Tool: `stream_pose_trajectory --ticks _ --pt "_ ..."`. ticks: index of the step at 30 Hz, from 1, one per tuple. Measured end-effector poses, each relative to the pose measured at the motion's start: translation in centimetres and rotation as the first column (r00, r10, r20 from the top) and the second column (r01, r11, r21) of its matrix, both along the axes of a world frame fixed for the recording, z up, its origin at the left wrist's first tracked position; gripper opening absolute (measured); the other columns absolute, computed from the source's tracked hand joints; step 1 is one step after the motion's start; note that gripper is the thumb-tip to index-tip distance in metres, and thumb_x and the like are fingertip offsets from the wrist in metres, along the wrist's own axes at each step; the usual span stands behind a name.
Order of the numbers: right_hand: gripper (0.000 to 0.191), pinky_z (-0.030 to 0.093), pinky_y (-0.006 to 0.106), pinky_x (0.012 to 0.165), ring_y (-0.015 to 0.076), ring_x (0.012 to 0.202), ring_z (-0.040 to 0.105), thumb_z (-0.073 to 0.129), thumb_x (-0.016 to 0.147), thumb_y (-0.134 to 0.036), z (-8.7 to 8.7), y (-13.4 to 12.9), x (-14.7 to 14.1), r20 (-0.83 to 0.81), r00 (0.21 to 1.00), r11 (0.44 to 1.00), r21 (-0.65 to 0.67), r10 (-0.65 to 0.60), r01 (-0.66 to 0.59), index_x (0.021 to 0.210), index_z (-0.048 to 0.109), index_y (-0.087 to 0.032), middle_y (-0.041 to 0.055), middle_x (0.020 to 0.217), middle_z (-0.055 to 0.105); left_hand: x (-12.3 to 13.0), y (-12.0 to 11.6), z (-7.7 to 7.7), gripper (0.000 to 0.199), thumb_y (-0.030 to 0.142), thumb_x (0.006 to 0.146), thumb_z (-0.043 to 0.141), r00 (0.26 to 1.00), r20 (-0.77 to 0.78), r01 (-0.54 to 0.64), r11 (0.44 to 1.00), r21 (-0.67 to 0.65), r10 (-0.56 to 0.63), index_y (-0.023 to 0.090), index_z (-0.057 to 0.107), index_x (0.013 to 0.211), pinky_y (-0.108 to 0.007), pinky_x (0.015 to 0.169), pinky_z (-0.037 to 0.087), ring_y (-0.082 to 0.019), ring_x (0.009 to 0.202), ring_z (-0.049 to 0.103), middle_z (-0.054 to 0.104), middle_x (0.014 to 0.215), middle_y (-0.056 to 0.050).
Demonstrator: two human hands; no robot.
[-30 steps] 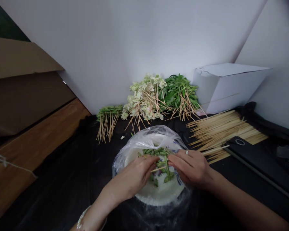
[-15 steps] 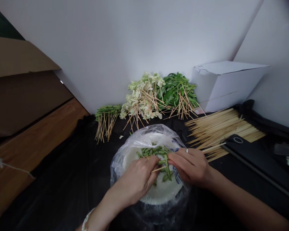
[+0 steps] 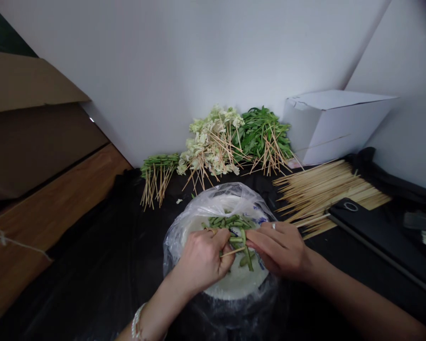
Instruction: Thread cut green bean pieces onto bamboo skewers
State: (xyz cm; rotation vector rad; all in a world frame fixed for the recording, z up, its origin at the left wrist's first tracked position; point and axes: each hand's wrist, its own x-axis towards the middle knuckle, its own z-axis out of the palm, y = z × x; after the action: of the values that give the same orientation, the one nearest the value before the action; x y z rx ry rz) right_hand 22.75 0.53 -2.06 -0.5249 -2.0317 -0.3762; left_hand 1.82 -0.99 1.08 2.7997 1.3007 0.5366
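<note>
In a plastic-lined white plate [image 3: 230,290] with blue markings lie several pieces of green bean [image 3: 230,220]. My left hand [image 3: 204,253] is closed, thumb and fingers pinching bean pieces over the plate. Opposite it, my right hand [image 3: 284,248] is closed around a bamboo skewer [image 3: 314,220], which sticks out to the right behind the hand. What appears to be its other end shows at my left thumb. A long green bean piece [image 3: 247,255] hangs crosswise between the hands, at the skewer. The fingertips partly hide how the beans sit on it.
Behind the plate lie skewered green beans [image 3: 159,163], skewered pale cauliflower-like pieces [image 3: 213,142] and skewered leafy greens [image 3: 262,128]. Loose skewers [image 3: 326,189] and a dark phone [image 3: 379,241] are on the right. A white box [image 3: 337,125] stands behind; a cardboard box [image 3: 39,137] is left.
My left hand has shifted slightly left and turned a little. The right hand has moved a little left, and the hanging bean piece has dropped slightly.
</note>
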Motion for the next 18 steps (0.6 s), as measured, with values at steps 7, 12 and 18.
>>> stream_pose_trajectory --ticks 7,12,18 --pt "0.012 0.047 0.027 0.058 0.0129 0.061 0.061 0.055 0.093 -0.013 -0.2 -0.2 0.2 -0.072 0.997 1.000 0.017 0.008 -0.007 0.102 0.062 -0.011 0.0046 0.075 0.071 -0.2 0.1 1.0 0.031 0.024 0.095 0.034 0.871 0.452 -0.030 0.939 -0.342 0.192 0.022 0.039 0.065 -0.025 0.051 0.030 -0.012 0.051 0.041 0.039 0.056 0.005" --pt "0.012 0.047 0.027 0.058 0.0130 0.062 0.062 0.054 0.094 -0.013 -0.3 0.1 0.4 -0.123 0.992 1.000 0.005 -0.030 0.031 0.102 0.063 -0.012 0.0043 0.074 0.071 -1.8 0.0 2.4 0.040 0.035 0.098 0.035 0.709 0.565 -0.170 0.879 -0.445 0.422 0.021 0.048 0.062 -0.025 0.050 0.030 -0.012 0.049 0.037 0.039 0.053 0.005" --pt "0.012 0.045 0.027 0.057 0.0127 0.061 0.062 0.051 0.096 -0.014 -0.2 0.3 0.3 -0.147 0.988 0.998 -0.037 -0.053 0.048 0.101 0.061 -0.014 0.0035 0.075 0.071 -2.2 -0.8 3.0 0.042 0.037 0.095 0.045 0.926 0.252 -0.107 0.835 -0.540 0.281 0.020 0.056 0.059 -0.024 0.049 0.033 -0.012 0.047 0.043 0.046 0.050 0.003"
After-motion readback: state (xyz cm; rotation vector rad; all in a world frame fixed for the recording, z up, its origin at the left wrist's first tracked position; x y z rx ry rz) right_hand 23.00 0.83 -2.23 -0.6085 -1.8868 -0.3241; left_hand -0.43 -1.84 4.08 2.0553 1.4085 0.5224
